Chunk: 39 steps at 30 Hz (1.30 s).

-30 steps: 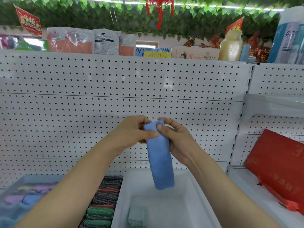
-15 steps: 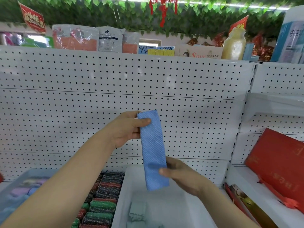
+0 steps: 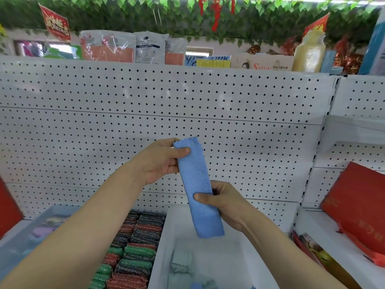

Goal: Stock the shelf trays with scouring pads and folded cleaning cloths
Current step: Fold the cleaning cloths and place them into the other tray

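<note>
While both hands — left hand (image 3: 160,161) and right hand (image 3: 227,205) — pinch the blue cloth (image 3: 196,184), folding seems unfinished — next, likely halving it for the white tray (image 3: 166,247).

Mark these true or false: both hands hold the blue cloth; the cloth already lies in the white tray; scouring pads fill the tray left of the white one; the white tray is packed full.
1. Both hands hold the blue cloth: true; left hand near its top, right hand lower.
2. The cloth lies in the white tray: false; it hangs above it.
3. Scouring pads fill the neighbouring left tray: true.
4. The white tray is full: false; only a few cloths at its bottom.
</note>
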Tool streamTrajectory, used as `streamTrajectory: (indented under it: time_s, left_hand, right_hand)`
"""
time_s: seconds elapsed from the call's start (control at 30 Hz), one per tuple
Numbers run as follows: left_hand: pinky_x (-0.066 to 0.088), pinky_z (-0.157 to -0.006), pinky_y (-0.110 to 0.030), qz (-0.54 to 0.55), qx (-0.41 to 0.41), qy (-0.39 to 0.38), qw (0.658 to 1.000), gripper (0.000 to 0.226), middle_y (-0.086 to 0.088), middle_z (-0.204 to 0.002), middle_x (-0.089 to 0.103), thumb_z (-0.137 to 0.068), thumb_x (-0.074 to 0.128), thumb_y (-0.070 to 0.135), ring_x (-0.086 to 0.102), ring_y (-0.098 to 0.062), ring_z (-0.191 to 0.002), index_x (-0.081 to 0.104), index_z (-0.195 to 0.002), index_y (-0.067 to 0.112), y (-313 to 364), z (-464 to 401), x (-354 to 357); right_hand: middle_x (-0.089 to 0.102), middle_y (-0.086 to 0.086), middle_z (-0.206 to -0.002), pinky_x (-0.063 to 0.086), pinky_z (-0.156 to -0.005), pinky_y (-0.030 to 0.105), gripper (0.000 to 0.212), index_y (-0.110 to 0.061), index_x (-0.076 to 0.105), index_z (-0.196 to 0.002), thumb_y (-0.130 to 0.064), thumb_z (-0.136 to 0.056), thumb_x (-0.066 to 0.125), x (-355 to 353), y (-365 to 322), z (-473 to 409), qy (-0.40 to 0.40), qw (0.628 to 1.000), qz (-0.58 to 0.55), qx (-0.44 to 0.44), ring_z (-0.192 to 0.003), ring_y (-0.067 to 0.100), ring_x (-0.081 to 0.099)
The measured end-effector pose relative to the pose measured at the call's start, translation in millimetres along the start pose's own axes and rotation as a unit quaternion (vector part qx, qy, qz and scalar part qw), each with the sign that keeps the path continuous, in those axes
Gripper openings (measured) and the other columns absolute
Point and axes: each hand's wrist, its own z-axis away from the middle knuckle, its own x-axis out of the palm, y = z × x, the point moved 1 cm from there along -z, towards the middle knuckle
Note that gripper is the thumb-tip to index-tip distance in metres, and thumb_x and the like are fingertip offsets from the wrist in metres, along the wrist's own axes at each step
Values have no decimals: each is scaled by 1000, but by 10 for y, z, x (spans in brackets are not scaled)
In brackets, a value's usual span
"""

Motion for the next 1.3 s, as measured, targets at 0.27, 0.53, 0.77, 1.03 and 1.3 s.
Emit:
streamTrajectory:
  time_s: [0.27, 0.53, 0.77, 1.03, 1.3]
  left_hand:
    - [61, -78, -33, -32, -2, 40, 999, 13, -11, -106, 74, -91, 66, 8, 72, -23, -92, 64, -104, 11, -26, -21, -111]
    - [55, -82, -36, -47, -24, 59, 997, 28, -18, -107, 70, -90, 70, 11, 63, -26, -87, 67, -116, 19, -272, -54, -164]
    - [46, -47, -21, 78, -90, 12, 993, 27, -5, -66, 64, -94, 53, -5, 51, -12, -48, 63, -107, 17, -465, -31, 73]
    - [54, -78, -31, 116, -28, -64, 991, 25, -6, -86, 67, -83, 70, 32, 63, -19, -81, 67, -91, 8, -678, 5, 132]
    - [48, -106, -43, -67, 100, -7, 993, 33, -3, -121, 72, -93, 62, 26, 65, -26, -116, 71, -112, 1, -685, 99, 220]
  right_hand:
    - [73, 13, -103, 55, -87, 35, 31, 0, 73, -106, -20, -83, 74, 64, -109, 46, -71, 996, -1, 62, -92, 24, 69]
    - [54, -22, -137, 48, -99, 33, 15, -19, 79, -97, -27, -85, 76, 53, -370, 114, -49, 981, 147, -116, -131, 0, 48]
    - [61, -13, -135, 55, -73, 32, 29, 0, 72, -103, -24, -90, 62, 62, -625, 103, -28, 989, 9, -147, -112, 17, 66]
    - [72, 12, -94, 57, -75, 39, 18, -7, 71, -101, -20, -92, 62, -57, -642, 67, 44, 985, 0, -165, -83, 26, 70]
    - [73, 6, -92, 54, -87, 44, 18, -11, 77, -92, -24, -81, 71, -140, -638, -6, 106, 980, 4, -168, -86, 22, 66]
